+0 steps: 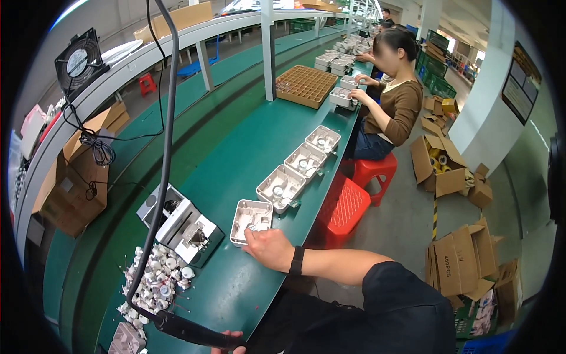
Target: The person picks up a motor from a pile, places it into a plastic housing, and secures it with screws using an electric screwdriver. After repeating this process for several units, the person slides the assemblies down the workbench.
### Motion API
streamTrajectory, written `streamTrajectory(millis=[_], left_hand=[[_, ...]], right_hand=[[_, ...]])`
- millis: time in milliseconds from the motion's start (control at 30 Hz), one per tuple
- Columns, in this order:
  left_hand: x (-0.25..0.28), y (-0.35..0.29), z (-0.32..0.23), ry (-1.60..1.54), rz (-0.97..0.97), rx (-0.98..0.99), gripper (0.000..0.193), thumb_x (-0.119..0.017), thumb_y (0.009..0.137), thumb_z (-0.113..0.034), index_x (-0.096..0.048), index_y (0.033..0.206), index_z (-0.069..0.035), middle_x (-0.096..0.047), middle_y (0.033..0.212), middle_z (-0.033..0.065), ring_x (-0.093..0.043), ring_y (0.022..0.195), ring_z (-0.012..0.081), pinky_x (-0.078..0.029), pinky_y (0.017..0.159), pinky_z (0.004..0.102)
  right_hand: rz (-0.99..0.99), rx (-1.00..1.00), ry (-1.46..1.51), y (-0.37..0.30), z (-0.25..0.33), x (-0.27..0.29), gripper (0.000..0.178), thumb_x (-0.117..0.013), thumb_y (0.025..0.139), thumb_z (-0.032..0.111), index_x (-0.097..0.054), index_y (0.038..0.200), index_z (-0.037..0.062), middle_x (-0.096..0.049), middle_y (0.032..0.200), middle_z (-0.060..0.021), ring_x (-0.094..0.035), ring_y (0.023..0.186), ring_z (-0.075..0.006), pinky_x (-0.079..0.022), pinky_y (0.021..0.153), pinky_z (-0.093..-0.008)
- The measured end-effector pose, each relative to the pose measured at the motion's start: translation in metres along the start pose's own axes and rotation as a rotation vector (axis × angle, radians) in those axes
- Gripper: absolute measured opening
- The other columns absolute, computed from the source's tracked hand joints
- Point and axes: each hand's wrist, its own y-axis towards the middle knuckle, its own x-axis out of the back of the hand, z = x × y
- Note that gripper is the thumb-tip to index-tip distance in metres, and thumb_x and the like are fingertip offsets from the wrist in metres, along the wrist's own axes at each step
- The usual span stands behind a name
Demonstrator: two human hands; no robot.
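My right hand (271, 248), a black band on its wrist, reaches into the nearest beige plastic box (239, 222). Its fingers are closed at a small round part (252, 227) inside the box's near end, partly covered by the fingertips. Low in the picture, my left hand (231, 349) is cut off by the lower edge. The visible fingers close around the end of a black cylindrical handle (188, 329), which joins a thick black cable (167, 147). Beyond the nearest box, several similar boxes (280, 187) stand in a row, holding round parts and wires.
A white and dark machine (188, 227) stands left of the nearest box. A pile of small white parts (156, 280) lies beside it on the green bench (221, 156). Farther along are a brown divided tray (306, 84) and a seated co-worker (401, 100). Red stools (342, 206) stand right.
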Motion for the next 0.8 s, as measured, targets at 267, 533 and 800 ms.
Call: streamTrajectory(millis=[267, 533, 800], left_hand=[[0.002, 0.000, -0.004, 0.004, 0.027, 0.032, 0.041, -0.063, 0.091, 0.003, -0.056, 0.132, 0.005, -0.067, 0.122, 0.0126, -0.061, 0.109, 0.0202, -0.047, 0.097, 0.0326], [-0.002, 0.005, -0.010, -0.003, 0.040, 0.010, 0.040, -0.064, 0.091, 0.002, -0.057, 0.130, 0.005, -0.067, 0.119, 0.0119, -0.062, 0.106, 0.0193, -0.048, 0.095, 0.0317], [-0.001, -0.001, -0.012, 0.023, 0.021, -0.030, 0.038, -0.065, 0.090, 0.001, -0.060, 0.128, 0.004, -0.069, 0.116, 0.0109, -0.063, 0.101, 0.0171, -0.049, 0.090, 0.0299]], right_hand=[[-0.030, -0.064, -0.043, -0.011, -0.025, 0.011, 0.033, -0.074, 0.083, 0.026, -0.054, 0.094, 0.0028, -0.066, 0.072, -0.0102, -0.068, 0.065, -0.0269, -0.054, 0.056, -0.0376], [-0.070, -0.095, -0.141, -0.015, -0.066, 0.019, 0.039, -0.075, 0.083, 0.031, -0.058, 0.103, 0.0025, -0.066, 0.072, -0.0084, -0.068, 0.067, -0.0267, -0.053, 0.057, -0.0376], [-0.077, -0.135, -0.172, 0.013, -0.069, 0.002, 0.039, -0.077, 0.082, 0.029, -0.059, 0.105, 0.0037, -0.067, 0.072, -0.0086, -0.069, 0.067, -0.0274, -0.053, 0.057, -0.0380]])
